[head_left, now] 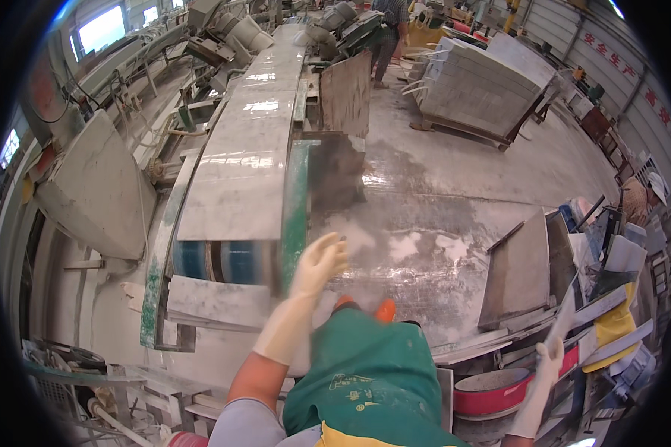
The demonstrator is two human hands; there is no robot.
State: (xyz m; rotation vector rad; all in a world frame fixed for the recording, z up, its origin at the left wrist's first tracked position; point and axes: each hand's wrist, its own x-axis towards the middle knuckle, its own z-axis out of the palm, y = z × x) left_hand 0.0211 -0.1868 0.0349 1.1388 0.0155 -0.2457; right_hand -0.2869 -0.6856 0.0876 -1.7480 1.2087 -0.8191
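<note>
My left hand (323, 261), in a cream rubber glove, hangs beside the green side rail (296, 212) of a roller conveyor. Its fingers are loosely bent, the thumb stands apart, and nothing shows in it. Far to the right, my right hand (550, 359), gloved alike, is closed around the lower end of a long thin pale strip (565, 316) that points up and away. On the conveyor lies a wet, shiny pale stone slab (235, 182). Blue rollers (244, 262) show at its near end, with another pale slab piece (218, 299) closer to me.
A red round tub (492, 402) and leaning slabs (516, 270) stand at the right amid cluttered tools. Stacked slabs (476, 91) rest on a frame farther back. One person (389, 33) stands beyond the conveyor, another (637, 200) at far right. The floor (425, 212) is wet.
</note>
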